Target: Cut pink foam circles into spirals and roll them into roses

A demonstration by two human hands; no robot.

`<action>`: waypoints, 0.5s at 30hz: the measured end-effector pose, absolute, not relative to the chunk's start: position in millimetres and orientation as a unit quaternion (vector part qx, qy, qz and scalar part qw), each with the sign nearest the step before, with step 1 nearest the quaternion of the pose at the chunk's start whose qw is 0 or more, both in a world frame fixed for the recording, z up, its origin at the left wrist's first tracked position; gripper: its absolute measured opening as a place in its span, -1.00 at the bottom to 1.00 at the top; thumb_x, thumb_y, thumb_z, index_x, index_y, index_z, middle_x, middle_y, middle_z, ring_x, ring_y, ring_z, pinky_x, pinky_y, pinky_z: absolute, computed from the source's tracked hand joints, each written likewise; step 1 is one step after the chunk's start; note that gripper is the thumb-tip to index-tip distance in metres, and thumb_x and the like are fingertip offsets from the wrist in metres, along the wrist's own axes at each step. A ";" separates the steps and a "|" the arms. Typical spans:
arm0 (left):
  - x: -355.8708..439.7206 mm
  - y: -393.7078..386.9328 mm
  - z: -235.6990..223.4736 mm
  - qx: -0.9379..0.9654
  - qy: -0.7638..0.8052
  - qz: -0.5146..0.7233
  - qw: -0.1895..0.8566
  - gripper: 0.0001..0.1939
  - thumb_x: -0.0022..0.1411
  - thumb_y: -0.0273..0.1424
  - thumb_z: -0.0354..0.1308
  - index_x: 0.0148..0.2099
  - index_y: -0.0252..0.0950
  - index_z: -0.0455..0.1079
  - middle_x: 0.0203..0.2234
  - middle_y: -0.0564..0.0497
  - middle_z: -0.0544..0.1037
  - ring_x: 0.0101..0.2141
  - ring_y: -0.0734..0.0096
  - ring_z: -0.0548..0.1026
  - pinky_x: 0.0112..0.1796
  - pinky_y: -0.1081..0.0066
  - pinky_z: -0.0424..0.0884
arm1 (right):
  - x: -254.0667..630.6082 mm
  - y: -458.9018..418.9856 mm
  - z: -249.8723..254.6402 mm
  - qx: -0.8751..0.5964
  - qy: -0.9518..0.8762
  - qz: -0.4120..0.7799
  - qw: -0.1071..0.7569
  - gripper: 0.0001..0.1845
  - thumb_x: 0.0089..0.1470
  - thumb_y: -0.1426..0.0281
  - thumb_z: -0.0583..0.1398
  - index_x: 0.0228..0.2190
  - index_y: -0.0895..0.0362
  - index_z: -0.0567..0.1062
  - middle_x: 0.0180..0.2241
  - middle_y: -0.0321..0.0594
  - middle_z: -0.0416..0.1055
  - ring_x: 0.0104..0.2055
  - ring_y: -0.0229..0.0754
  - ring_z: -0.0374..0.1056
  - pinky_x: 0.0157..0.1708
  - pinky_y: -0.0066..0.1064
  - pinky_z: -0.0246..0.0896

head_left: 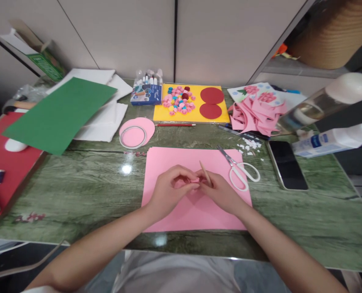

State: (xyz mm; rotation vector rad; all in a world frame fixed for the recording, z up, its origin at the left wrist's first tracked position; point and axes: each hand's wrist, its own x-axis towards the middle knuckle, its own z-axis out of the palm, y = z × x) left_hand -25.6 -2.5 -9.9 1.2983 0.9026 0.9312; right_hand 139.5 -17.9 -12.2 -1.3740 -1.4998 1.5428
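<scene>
Both hands meet above a stack of pink paper (165,215). Between the fingertips of my left hand (171,189) is a small pink paper roll (194,180). My right hand (219,190) pinches at the same roll from the other side, and a thin wooden stick (205,173) slants up out of its fingers. How the right fingertips sit on the roll is partly hidden. White-handled scissors (238,171) lie on the pink paper's right edge, close to my right hand, blades slightly apart.
Behind the hands lie a pink disc with a silver ring (133,137), a yellow sheet (196,116) bearing small coloured paper rolls and two red discs, and pink scraps (257,114). A phone (287,165) and bottles stand right; green card (61,114) lies left.
</scene>
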 end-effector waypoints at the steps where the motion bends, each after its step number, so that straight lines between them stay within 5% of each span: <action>1: -26.1 -2.0 -10.0 0.568 0.389 0.402 0.603 -0.90 0.01 -0.45 0.23 -0.35 -0.29 0.41 -0.39 -0.01 0.47 -0.31 0.40 0.45 -0.23 0.37 0.38 | 139.6 -17.9 -12.5 -0.515 -0.563 0.578 0.288 -0.80 0.04 0.43 0.07 -0.27 0.14 0.44 -0.40 -0.27 0.43 -0.35 -0.23 0.34 -0.25 -0.39 0.20; 9: -26.9 -2.3 -9.0 0.602 0.431 0.404 0.537 -0.71 0.05 -0.45 0.21 -0.14 -0.21 0.32 -0.40 0.04 0.50 -0.34 0.43 0.42 -0.25 0.40 0.28 | 139.8 -18.4 -15.0 -0.523 -0.565 0.574 0.279 -0.79 0.05 0.38 0.08 -0.25 0.14 0.43 -0.37 -0.25 0.42 -0.32 -0.21 0.33 -0.29 -0.39 0.20; 15: -29.8 -6.6 -4.7 0.701 0.407 0.403 0.426 -0.82 0.10 -0.47 0.16 -0.20 -0.21 0.30 -0.40 0.04 0.48 -0.39 0.44 0.33 -0.32 0.40 0.25 | 139.5 -18.8 -15.7 -0.521 -0.573 0.569 0.276 -0.77 0.05 0.39 0.08 -0.24 0.14 0.44 -0.38 -0.25 0.41 -0.33 -0.22 0.30 -0.28 -0.39 0.18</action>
